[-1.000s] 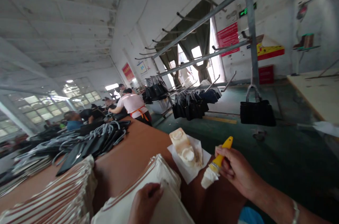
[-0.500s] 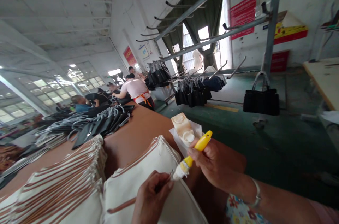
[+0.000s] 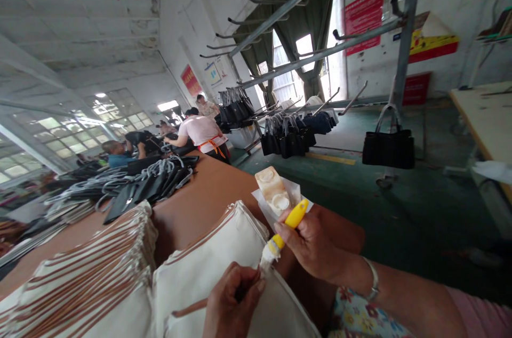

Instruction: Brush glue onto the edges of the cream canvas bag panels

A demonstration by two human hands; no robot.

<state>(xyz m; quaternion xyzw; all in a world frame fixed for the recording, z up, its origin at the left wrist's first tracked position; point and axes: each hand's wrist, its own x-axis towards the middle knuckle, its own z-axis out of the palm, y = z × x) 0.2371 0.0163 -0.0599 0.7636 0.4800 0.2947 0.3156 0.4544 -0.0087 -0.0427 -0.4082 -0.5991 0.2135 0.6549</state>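
Note:
My right hand (image 3: 306, 244) is closed around the yellow handle of a brush (image 3: 294, 219). White paste coats the bristles, which point down-left and meet the fingertips of my left hand. My left hand (image 3: 234, 298) is pinched on the end of a brown strip (image 3: 191, 308) lying across a white fabric piece (image 3: 208, 268); its fingers hide much of the strip. Just beyond my right hand, a pale container with white paste (image 3: 272, 188) sits on a white sheet (image 3: 294, 191).
To the left lies a stack of white pieces with brown edges (image 3: 100, 268) on the brown table (image 3: 224, 183). Black bags with grey handles (image 3: 152, 183) are piled behind. A metal rack (image 3: 408, 34) holds black bags (image 3: 388, 147). Several people are at the far end.
The view has shifted slightly. My right hand and the brush have moved a little left and down, with the bristles now at my left fingertips. Both hands keep their holds.

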